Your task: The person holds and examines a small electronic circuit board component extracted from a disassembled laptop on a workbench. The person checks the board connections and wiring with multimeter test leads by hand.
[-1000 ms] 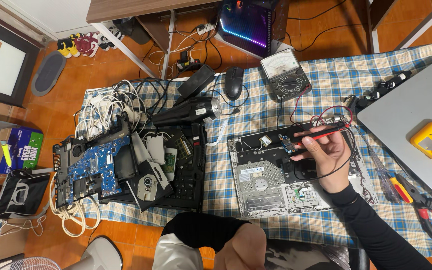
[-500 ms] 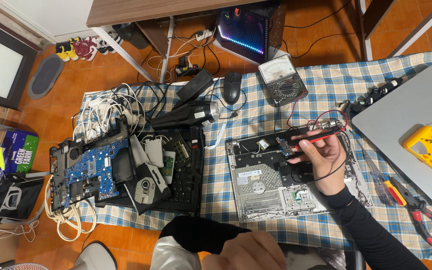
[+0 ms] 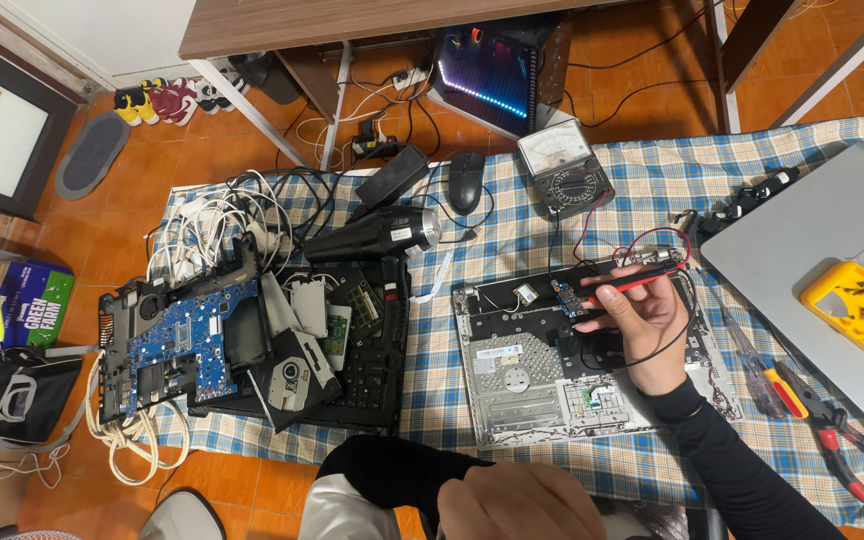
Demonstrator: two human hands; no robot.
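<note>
Blue-green carton [image 3: 22, 305] on floor, far left — white-faced meter dial [image 3: 555, 147] on checked cloth, top centre.

Probes [image 3: 632, 280]: slim red and black plastic, smooth, pinched in my right hand [image 3: 642, 320]
Laptop chassis [image 3: 522, 385]: silvery metal, matt, with dull black plastic parts
Small board [image 3: 564, 296]: blue, slightly glossy
Tablecloth [image 3: 432, 380]: woven checked cloth, blue and white, soft and matt
My sleeve [image 3: 742, 470]: black knit fabric, matt
Meter [image 3: 574, 178]: grey plastic with a shiny clear face
Laptop lid [image 3: 802, 240]: smooth grey metal, satin
Floor [image 3: 252, 480]: orange tiles, faintly glossy
My left hand [image 3: 517, 505]: bare, resting on dark cloth
</note>
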